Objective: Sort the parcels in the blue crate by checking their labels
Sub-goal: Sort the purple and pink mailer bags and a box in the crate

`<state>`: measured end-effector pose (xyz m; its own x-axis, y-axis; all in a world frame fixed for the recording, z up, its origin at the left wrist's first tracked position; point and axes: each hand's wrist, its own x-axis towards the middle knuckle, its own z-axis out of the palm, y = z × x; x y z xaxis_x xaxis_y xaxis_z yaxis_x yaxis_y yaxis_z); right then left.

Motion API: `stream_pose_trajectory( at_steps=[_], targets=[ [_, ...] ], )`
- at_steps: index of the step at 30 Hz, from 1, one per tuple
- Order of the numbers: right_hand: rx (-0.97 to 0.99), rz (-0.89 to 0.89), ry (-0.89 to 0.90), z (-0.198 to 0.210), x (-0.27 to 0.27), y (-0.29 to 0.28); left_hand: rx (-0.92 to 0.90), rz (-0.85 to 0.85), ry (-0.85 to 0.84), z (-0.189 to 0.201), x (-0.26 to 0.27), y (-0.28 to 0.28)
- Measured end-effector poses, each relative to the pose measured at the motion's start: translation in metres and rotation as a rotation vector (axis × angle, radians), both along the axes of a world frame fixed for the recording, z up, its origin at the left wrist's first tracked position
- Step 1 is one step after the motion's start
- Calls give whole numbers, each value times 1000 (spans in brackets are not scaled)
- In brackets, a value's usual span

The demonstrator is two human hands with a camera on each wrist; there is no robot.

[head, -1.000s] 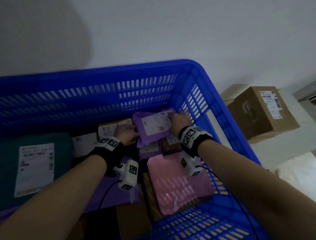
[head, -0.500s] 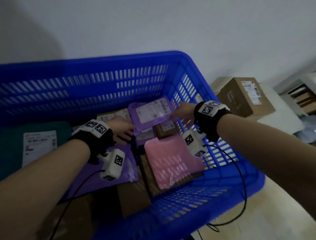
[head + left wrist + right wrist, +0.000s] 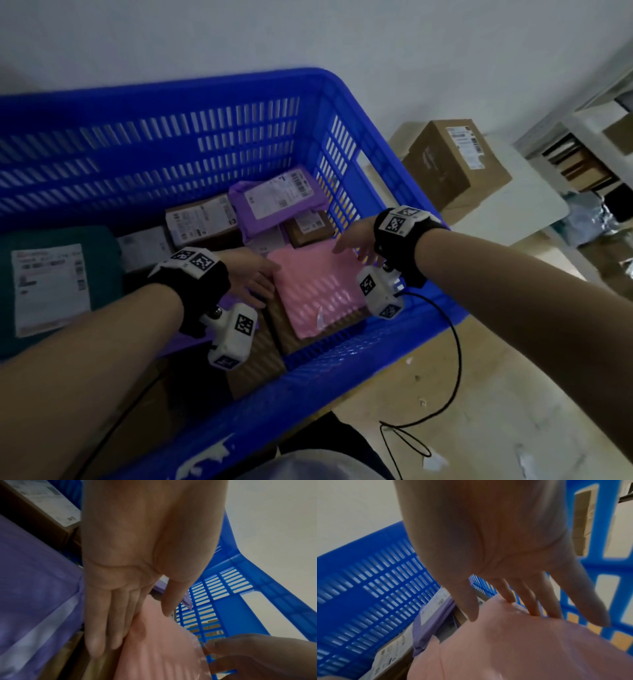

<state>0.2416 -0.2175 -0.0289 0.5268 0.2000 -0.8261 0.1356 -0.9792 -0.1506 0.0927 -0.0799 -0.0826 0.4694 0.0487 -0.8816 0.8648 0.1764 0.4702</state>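
Note:
The blue crate [image 3: 346, 102] holds several parcels. A pink parcel [image 3: 315, 291] lies near its right front, with no label on the face that shows. My left hand [image 3: 260, 284] lies along its left edge with straight fingers [image 3: 96, 635], the thumb over the pink parcel [image 3: 163, 649]. My right hand [image 3: 352, 245] reaches its far right corner with spread fingers [image 3: 534, 605] touching the pink parcel [image 3: 513, 649]. A small purple parcel [image 3: 274, 202] with a white label lies free at the back right, label up.
A teal parcel [image 3: 102, 260], a labelled brown box [image 3: 202, 222], a small brown box [image 3: 308, 228] and a flat purple bag [image 3: 34, 588] also lie in the crate. Outside to the right are a cardboard box [image 3: 455, 161], a white surface [image 3: 524, 195] and shelves [image 3: 582, 150].
Both hands let go of the small purple parcel, which now lies at the back right of the crate. They moved down and towards me onto the pink parcel.

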Motion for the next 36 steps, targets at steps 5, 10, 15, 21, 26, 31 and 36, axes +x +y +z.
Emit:
stream_pose_trajectory(
  at_steps=[5, 10, 15, 21, 26, 31, 36],
  targets=[
    [55, -120, 96, -7, 0, -3, 24, 67, -23, -4, -1, -8],
    [148, -92, 141, -9, -1, -7, 51, 160, -78, -3, -3, -4],
    [316, -302, 217, -3, -1, 4, 103, 253, -171, 14, -9, 12],
    [539, -430, 324, 23, 8, 25, 217, 285, -307, 55, -25, 52],
    [745, -390, 235, 49, 7, 50, 241, 383, -375, 94, -45, 86],
    [890, -173, 244, 71, -2, 72, 278, 453, -464, 122, -66, 111],
    [1042, -58, 109, 86, -11, 92, 338, 507, -562, 146, -73, 122]
  ],
)
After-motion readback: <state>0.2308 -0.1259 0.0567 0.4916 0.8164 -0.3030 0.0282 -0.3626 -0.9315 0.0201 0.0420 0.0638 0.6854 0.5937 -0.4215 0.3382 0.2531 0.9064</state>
